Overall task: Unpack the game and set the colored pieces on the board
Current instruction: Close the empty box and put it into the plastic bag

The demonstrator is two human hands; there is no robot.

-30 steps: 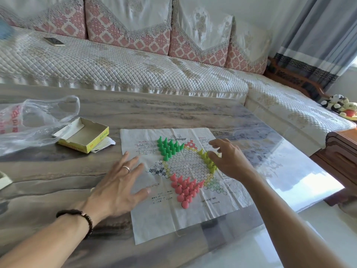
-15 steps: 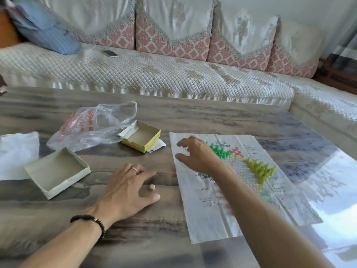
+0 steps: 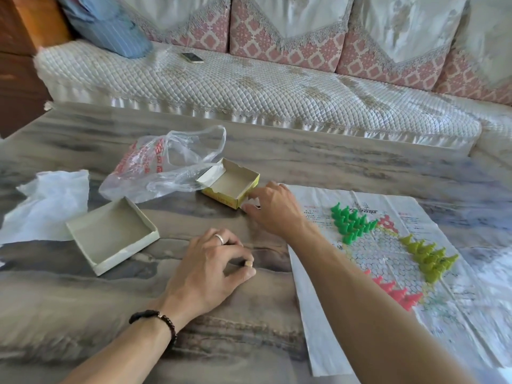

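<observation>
Already, three colours are seen standing on the paper board (image 3: 393,275), which is spread flat on the counter (image 3: 332,162) at about four o'clock from the middle of the view. The green pieces (image 3: 352,221) are packed into a triangle at the board's twelve o'clock point, the yellow-green pieces (image 3: 430,257) are lined up toward its three o'clock point, and the red pieces (image 3: 397,293) are clustered near its six o'clock point, partly hidden behind the right forearm.

Now the right hand (image 3: 273,209) is reached across to the yellow box (image 3: 231,187), just off the board's ten o'clock corner. Its thumb and forefinger are parted and laid against the near corner of the box; whether something small is being pinched there cannot be told, since the fingertips are blurred. The box interior looks bare from this angle.

The left hand (image 3: 210,266) is rested on the counter at six o'clock from the box, with its fingers loosely curled and nothing visibly held. The grey lid (image 3: 112,235) is lying open side up at nine o'clock from that hand, with the plastic bag (image 3: 163,167) slumped beyond it against the yellow box.

So the unpacking is judged largely done. Three corners of the board are filled, three are left without pieces, and any remaining colours are not seen anywhere on the counter. The reach is probably made for whatever is left at the box.
</observation>
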